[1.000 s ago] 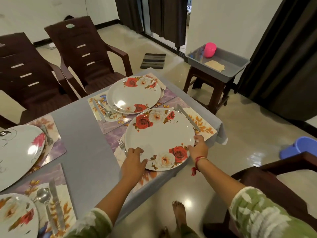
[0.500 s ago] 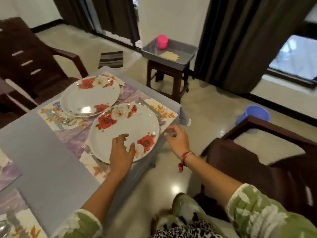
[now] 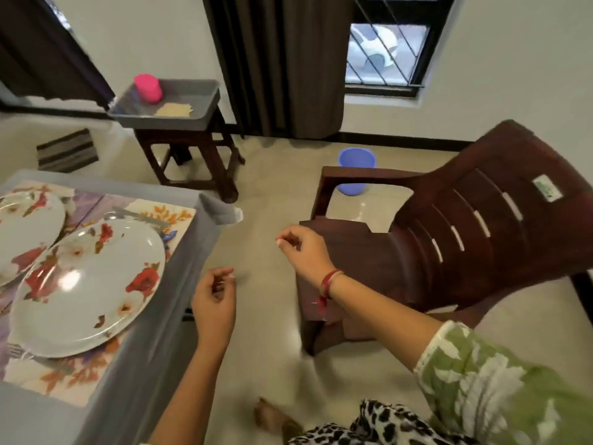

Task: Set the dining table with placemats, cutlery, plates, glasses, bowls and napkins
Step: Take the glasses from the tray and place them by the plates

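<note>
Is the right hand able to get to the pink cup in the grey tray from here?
Probably not without a step closer: the right hand hangs over the floor by the brown chair, well short of the pink cup in the grey tray. Only bare floor lies between them.

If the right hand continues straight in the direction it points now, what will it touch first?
Probably the hanging corner of the grey tablecloth: the right hand points over bare floor towards it. The wooden stool stands just behind; depth is unclear.
</note>
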The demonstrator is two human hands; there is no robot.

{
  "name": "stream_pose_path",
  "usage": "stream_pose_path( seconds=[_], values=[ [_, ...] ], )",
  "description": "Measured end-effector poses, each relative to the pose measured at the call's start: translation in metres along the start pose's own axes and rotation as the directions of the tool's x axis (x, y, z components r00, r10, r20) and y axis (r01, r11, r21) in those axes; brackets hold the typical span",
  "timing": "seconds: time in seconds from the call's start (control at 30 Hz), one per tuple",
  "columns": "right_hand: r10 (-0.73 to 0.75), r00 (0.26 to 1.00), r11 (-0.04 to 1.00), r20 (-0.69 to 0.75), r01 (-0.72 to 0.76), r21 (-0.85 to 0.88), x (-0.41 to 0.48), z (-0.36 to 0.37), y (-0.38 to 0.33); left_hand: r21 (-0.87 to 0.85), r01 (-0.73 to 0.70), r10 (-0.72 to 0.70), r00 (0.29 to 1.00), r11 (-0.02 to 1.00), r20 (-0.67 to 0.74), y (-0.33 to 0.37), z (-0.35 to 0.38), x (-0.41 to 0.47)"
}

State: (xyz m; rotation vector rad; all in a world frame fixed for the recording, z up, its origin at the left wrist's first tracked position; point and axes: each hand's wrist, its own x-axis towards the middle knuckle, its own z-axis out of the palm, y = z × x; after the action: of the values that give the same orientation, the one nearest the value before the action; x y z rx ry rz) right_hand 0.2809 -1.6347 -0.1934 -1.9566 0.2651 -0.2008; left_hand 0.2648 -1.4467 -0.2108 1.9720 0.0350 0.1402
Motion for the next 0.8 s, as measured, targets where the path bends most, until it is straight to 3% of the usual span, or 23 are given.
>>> stream_pose_path(
  seconds=[0.17, 0.37, 0.5, 0.7, 0.8],
  values=[
    [-0.049, 0.998, 0.998, -0.026, 0.049, -0.027, -0.05, -0.125, 0.054, 0.031, -0.051, 0.051, 0.999, 0.998, -0.008, 0.048, 0.101, -0.068],
    [-0.165, 0.985, 0.981, -0.051, 0.158, -0.113, -0.133, -0.31, 0.112, 0.049, -0.274, 0.272, 0.961, 0.96, 0.057, 0.147, 0.246, -0.169],
    [-0.22, 0.955, 0.969, -0.199, 0.189, -0.162, -0.168, -0.432, 0.114, 0.064, -0.39, 0.377, 0.914, 0.919, 0.152, 0.221, 0.329, -0.218],
    [-0.231, 0.919, 0.971, -0.319, 0.201, -0.126, -0.134, -0.52, 0.121, -0.009, -0.444, 0.435, 0.874, 0.896, 0.216, 0.293, 0.407, -0.214],
    [-0.225, 0.924, 0.973, -0.308, 0.196, -0.12, -0.109, -0.547, 0.128, 0.005, -0.454, 0.441, 0.868, 0.891, 0.226, 0.309, 0.442, -0.196]
  ],
)
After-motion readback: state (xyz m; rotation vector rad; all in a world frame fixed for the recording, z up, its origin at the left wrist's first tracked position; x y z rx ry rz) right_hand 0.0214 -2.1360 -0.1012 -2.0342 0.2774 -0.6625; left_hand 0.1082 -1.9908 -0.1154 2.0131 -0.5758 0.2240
